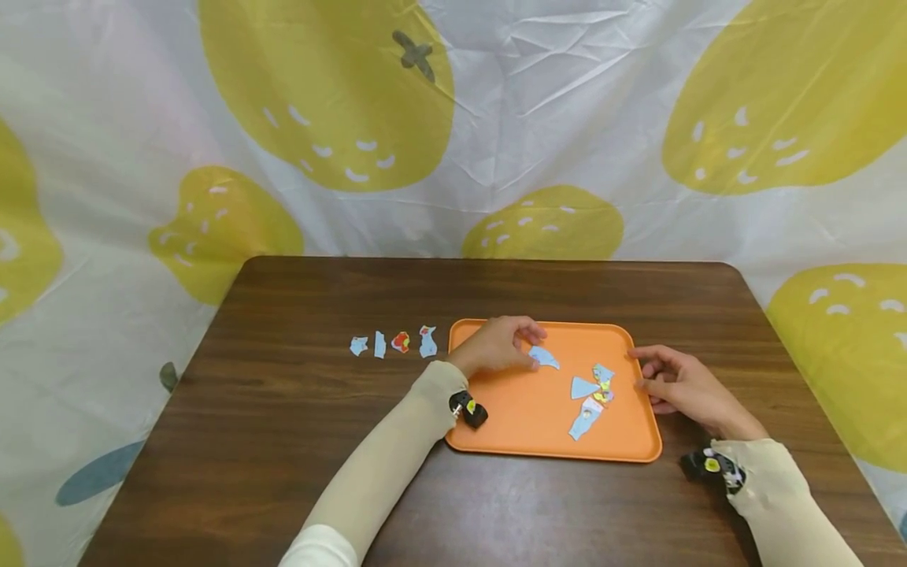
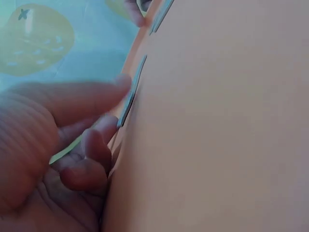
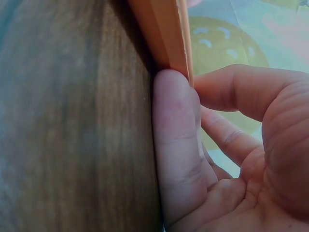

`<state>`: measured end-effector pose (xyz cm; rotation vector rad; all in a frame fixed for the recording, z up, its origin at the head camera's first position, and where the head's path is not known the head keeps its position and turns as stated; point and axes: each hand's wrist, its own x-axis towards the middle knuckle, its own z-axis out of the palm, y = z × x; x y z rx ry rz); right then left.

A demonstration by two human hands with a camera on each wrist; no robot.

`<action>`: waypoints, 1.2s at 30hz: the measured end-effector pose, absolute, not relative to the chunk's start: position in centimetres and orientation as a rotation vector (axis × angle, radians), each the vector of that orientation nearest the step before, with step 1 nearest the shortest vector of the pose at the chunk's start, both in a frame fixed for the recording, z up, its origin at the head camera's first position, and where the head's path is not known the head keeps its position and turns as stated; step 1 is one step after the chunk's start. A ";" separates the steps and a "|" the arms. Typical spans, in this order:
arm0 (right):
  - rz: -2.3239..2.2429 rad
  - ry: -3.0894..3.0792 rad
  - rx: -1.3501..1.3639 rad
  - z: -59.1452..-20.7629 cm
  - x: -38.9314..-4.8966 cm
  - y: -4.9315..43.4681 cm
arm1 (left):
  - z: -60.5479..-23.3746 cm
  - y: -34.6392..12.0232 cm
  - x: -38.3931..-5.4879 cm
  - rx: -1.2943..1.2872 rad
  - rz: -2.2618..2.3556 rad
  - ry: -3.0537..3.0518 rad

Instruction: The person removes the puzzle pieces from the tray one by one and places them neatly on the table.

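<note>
My left hand (image 1: 499,345) is over the left part of an orange tray (image 1: 510,437). Its fingers are bent, with thumb and forefinger apart. A light-blue, curved flat piece (image 1: 544,357) lies by its fingertips; in the left wrist view the same thin piece (image 2: 133,94) appears edge-on, close to the thumb. Whether the fingertips touch it is hard to tell. At the tray's right side, my right hand (image 1: 683,386) touches the rim with its fingertips. In the right wrist view, a straight finger (image 3: 176,130) rests against the tray's outer wall (image 3: 166,38).
Several light-blue and yellow pieces (image 1: 586,417) form a cluster on the tray's right half. To the tray's left, a row of cut pieces lies on the dark wooden table (image 1: 283,441), among them a red one (image 1: 401,342). A patterned cloth (image 1: 546,118) hangs behind.
</note>
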<state>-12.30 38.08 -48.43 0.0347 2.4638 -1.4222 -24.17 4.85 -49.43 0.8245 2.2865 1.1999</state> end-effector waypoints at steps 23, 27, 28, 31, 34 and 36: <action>-1.418 2.471 0.037 -48.5 -12.2 38.1 | -49.5 4.5 -24.0 0.919 1.200 2.280; -1.416 2.471 0.041 -48.4 -12.2 38.1 | -49.5 4.3 -23.9 0.870 1.315 2.160; -1.412 2.473 0.042 -48.4 -12.2 38.0 | -49.5 4.2 -23.9 0.856 1.344 2.130; -1.402 2.477 0.040 -48.3 -12.2 38.0 | -49.6 4.1 -23.9 0.823 1.419 2.061; -1.395 2.482 0.035 -48.2 -12.2 38.0 | -49.6 4.2 -23.9 0.786 1.472 2.025; -1.391 2.485 0.032 -48.1 -12.2 37.9 | -49.5 4.2 -23.8 0.761 1.500 2.005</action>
